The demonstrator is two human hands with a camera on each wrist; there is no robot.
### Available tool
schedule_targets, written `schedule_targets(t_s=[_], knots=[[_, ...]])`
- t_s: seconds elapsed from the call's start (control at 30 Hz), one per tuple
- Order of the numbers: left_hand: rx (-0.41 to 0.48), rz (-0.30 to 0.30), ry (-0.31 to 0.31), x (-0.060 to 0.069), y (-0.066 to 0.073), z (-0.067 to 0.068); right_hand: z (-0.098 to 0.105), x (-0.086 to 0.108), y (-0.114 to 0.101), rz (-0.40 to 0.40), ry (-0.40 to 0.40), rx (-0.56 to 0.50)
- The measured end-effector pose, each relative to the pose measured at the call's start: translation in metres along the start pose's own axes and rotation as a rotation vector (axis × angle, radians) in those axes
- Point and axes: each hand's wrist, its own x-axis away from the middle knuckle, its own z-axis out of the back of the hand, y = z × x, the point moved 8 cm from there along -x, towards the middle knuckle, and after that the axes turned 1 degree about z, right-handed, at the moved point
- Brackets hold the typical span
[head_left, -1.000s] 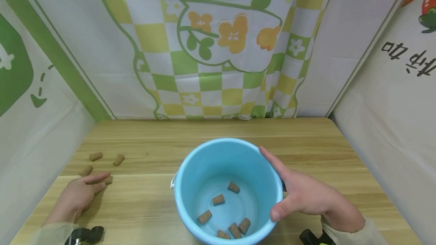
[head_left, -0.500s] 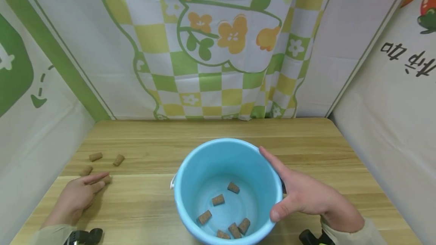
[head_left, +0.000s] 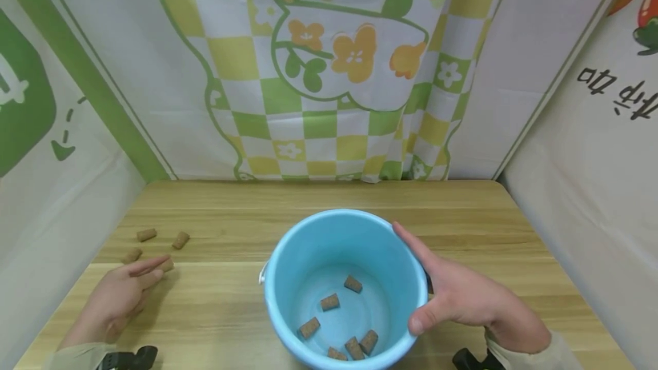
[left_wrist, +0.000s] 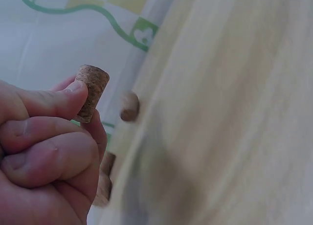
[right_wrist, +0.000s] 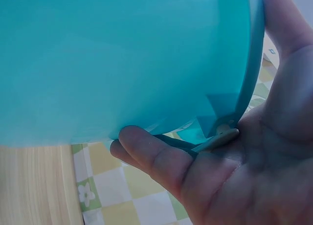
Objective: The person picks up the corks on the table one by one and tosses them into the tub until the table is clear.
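My left hand (head_left: 115, 297) pinches a cork (left_wrist: 93, 92) between thumb and forefinger, and its other fingers are curled in the left wrist view. Three more corks lie just beyond it on the left of the table: one cork (head_left: 146, 235) at the back, another cork (head_left: 180, 240) to its right, and a cork (head_left: 132, 255) nearest the hand. A light-blue bucket (head_left: 280, 301) stands upright at the centre front, with several corks (head_left: 330, 302) on its floor. My right hand (head_left: 462, 296) grips the bucket's right rim, thumb over the edge and fingers against the outside wall (right_wrist: 112, 63).
The wooden table (head_left: 216, 313) ends at the back against a checked, flower-printed curtain (head_left: 319, 119). White printed cloth walls (head_left: 591, 187) stand along both sides. A white handle fitting (head_left: 262, 273) sticks out at the bucket's left side.
My left hand, with the cork between its fingers, has risen slightly. The right hand and the bucket have stayed in place. The head view has shifted a little.
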Motion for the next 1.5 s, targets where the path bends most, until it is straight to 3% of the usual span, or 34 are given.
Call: schedule_targets(t_s=[0.13, 0.37, 0.5, 0.67, 0.9, 1.23, 1.5], knots=[[0.014, -0.065, -0.006, 0.003, 0.020, -0.005, 0.001, 0.000, 0.000, 0.019, 0.000, 0.004], [0.115, -0.145, -0.037, 0.010, 0.048, -0.012, 0.001, 0.000, -0.001, 0.034, 0.006, 0.025], [0.128, -0.182, -0.061, 0.013, 0.059, -0.016, 0.001, 0.001, -0.002, 0.036, 0.010, 0.031], [0.211, -0.204, -0.089, 0.018, 0.068, -0.018, 0.001, 0.001, -0.001, 0.029, 0.008, 0.016], [0.311, -0.264, -0.159, 0.029, 0.088, -0.033, 0.002, 0.000, 0.001, 0.041, 0.002, 0.014], [0.123, -0.376, -0.108, 0.055, 0.140, -0.055, 0.001, 0.001, 0.001, 0.030, 0.001, 0.005], [0.047, -0.374, -0.074, 0.069, 0.164, -0.067, 0.001, 0.000, 0.001, 0.035, 0.002, -0.009]])
